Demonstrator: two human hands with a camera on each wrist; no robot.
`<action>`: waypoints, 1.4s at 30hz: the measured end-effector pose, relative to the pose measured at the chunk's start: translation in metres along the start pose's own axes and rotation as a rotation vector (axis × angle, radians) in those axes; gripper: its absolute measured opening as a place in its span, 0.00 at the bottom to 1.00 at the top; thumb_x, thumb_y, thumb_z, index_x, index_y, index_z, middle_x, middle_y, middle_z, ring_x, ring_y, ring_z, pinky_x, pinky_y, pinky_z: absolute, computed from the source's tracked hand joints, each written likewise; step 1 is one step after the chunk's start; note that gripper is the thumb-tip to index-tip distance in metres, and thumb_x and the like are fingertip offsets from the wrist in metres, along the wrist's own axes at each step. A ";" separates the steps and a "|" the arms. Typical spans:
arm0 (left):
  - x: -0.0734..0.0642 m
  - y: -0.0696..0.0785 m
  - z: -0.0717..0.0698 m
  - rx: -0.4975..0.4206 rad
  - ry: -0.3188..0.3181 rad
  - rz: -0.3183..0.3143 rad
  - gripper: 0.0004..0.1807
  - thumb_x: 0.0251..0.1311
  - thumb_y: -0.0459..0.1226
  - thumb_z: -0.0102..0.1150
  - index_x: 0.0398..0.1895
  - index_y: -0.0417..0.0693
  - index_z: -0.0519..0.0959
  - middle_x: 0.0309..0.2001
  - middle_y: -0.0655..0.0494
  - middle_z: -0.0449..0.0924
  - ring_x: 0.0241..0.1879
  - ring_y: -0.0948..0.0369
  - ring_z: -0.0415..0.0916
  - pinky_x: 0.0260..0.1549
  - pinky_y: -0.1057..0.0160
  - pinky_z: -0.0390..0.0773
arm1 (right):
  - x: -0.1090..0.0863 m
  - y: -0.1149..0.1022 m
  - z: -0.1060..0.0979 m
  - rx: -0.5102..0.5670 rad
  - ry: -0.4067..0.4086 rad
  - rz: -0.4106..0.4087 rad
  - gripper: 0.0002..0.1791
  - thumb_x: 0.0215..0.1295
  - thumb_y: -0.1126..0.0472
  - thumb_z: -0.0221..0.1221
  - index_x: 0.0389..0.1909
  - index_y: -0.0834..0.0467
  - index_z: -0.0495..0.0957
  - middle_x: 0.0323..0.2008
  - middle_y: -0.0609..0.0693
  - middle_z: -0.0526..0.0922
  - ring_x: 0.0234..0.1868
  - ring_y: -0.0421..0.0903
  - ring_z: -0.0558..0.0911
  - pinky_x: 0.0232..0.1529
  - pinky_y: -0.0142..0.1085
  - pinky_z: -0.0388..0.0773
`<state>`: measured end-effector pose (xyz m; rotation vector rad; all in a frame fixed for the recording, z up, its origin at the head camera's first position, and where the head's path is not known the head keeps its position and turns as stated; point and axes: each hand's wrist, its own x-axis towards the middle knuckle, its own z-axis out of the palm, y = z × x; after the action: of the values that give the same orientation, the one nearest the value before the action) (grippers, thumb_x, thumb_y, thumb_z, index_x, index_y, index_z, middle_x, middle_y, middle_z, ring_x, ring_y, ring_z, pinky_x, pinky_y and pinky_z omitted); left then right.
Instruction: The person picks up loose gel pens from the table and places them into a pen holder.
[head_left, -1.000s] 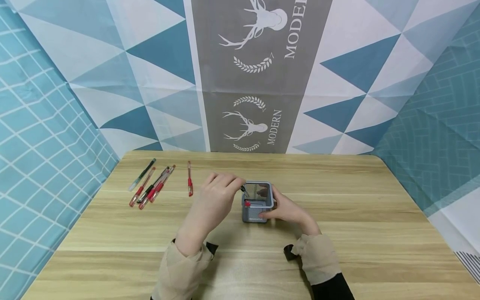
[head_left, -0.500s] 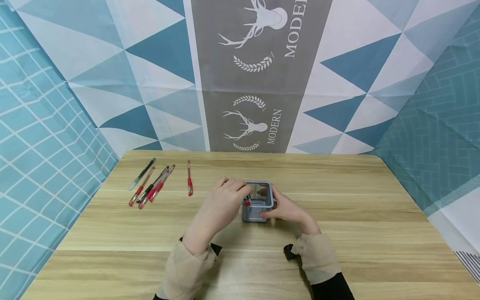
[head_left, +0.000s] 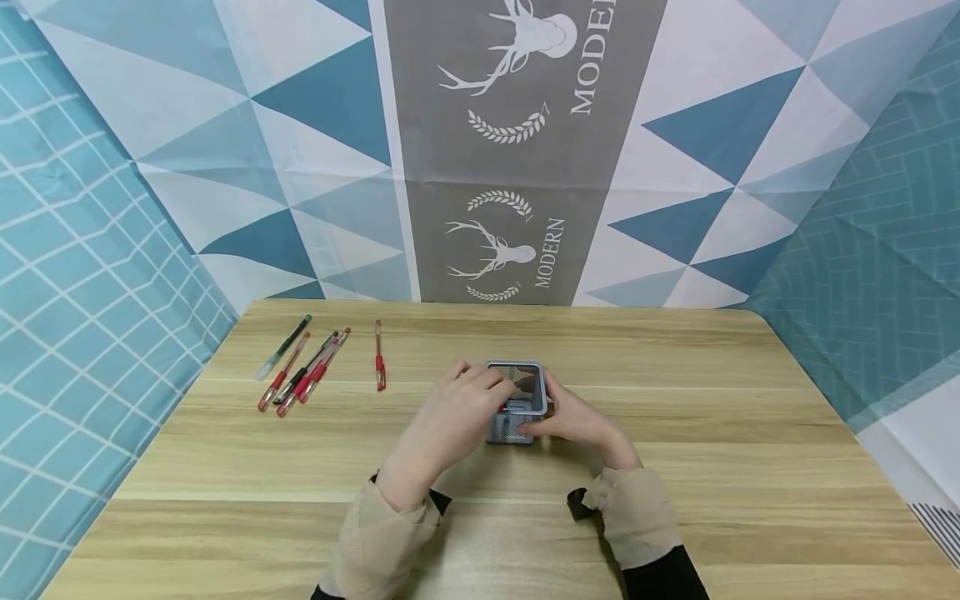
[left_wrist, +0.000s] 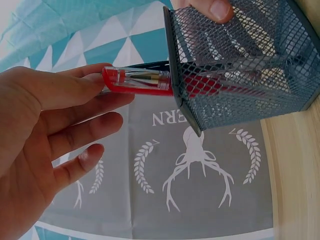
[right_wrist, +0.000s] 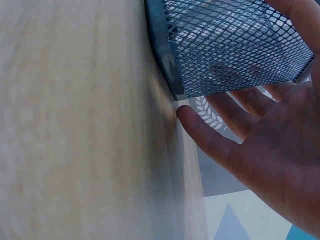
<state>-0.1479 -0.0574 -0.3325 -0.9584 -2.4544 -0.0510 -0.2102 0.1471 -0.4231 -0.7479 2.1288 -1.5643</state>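
Note:
A grey metal-mesh pen holder stands upright on the table. My left hand is over its left rim; in the left wrist view, the thumb and forefinger pinch the end of a black pen that reaches inside. A red pen leans in the holder just in front, its capped end sticking out by the fingertips and partly covering the grip. The left hand's other fingers are spread below. My right hand grips the holder from the right, thumb at the near side and fingers round the far side.
Several red and black pens lie in a loose group on the wooden table at the left, with a dark green pen beside them. A single red pen lies apart, nearer the holder. A patterned cloth wall rises behind the table.
My left hand has moved right, over the holder's opening, and the black pen has gone down into it. The right hand and the holder have stayed in place.

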 end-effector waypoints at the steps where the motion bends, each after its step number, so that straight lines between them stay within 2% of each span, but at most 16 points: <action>1: 0.000 0.001 0.000 0.000 0.000 0.002 0.14 0.43 0.28 0.60 0.35 0.53 0.80 0.34 0.60 0.80 0.38 0.61 0.76 0.41 0.62 0.70 | 0.000 0.000 0.000 0.000 -0.001 -0.001 0.46 0.50 0.63 0.66 0.66 0.53 0.48 0.58 0.60 0.67 0.54 0.57 0.72 0.49 0.35 0.73; 9: 0.001 0.006 0.002 -0.024 0.022 0.025 0.10 0.47 0.31 0.58 0.33 0.54 0.81 0.33 0.60 0.79 0.37 0.62 0.75 0.38 0.63 0.69 | 0.001 0.001 0.001 0.028 -0.002 0.006 0.48 0.49 0.62 0.67 0.67 0.50 0.47 0.58 0.59 0.67 0.53 0.55 0.74 0.48 0.37 0.75; 17: 0.000 0.009 0.006 -0.033 -0.008 -0.006 0.04 0.52 0.36 0.59 0.30 0.53 0.81 0.31 0.60 0.78 0.33 0.62 0.74 0.36 0.63 0.69 | 0.001 0.001 0.002 0.005 0.001 0.003 0.49 0.50 0.62 0.66 0.67 0.51 0.46 0.58 0.59 0.67 0.52 0.51 0.74 0.48 0.37 0.75; 24: -0.001 0.007 0.005 -0.075 -0.020 -0.040 0.04 0.49 0.35 0.60 0.29 0.53 0.81 0.31 0.60 0.78 0.34 0.61 0.76 0.36 0.62 0.70 | 0.000 -0.003 0.002 0.006 0.009 0.019 0.49 0.50 0.64 0.66 0.68 0.51 0.46 0.59 0.60 0.66 0.55 0.58 0.71 0.50 0.38 0.72; 30: -0.002 0.006 0.004 -0.086 -0.036 -0.059 0.05 0.49 0.34 0.60 0.29 0.54 0.81 0.30 0.61 0.78 0.33 0.61 0.76 0.36 0.61 0.70 | 0.001 -0.001 0.002 -0.003 0.010 0.011 0.49 0.49 0.63 0.66 0.67 0.51 0.46 0.59 0.60 0.67 0.55 0.57 0.72 0.52 0.39 0.71; 34: -0.002 0.006 0.004 -0.086 -0.042 -0.065 0.08 0.49 0.34 0.59 0.33 0.53 0.81 0.32 0.60 0.79 0.35 0.61 0.76 0.35 0.61 0.70 | 0.001 -0.001 0.002 -0.003 0.007 0.004 0.49 0.49 0.63 0.66 0.67 0.51 0.46 0.59 0.60 0.66 0.56 0.58 0.71 0.53 0.40 0.70; 37: -0.003 0.005 0.004 -0.112 -0.069 -0.080 0.11 0.49 0.34 0.60 0.38 0.51 0.80 0.36 0.59 0.80 0.38 0.60 0.77 0.37 0.61 0.71 | 0.001 -0.001 0.002 -0.003 0.000 -0.009 0.48 0.50 0.63 0.66 0.67 0.52 0.46 0.60 0.60 0.65 0.57 0.58 0.70 0.53 0.39 0.70; 42: -0.003 0.000 0.002 -0.173 -0.170 -0.126 0.19 0.49 0.42 0.64 0.45 0.49 0.77 0.43 0.56 0.79 0.44 0.58 0.76 0.45 0.56 0.71 | 0.000 -0.002 0.002 -0.010 -0.004 -0.008 0.47 0.51 0.63 0.65 0.67 0.53 0.47 0.60 0.62 0.64 0.57 0.59 0.70 0.52 0.40 0.71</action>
<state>-0.1470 -0.0594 -0.3358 -0.9109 -2.7014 -0.2381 -0.2089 0.1453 -0.4216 -0.7627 2.1349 -1.5561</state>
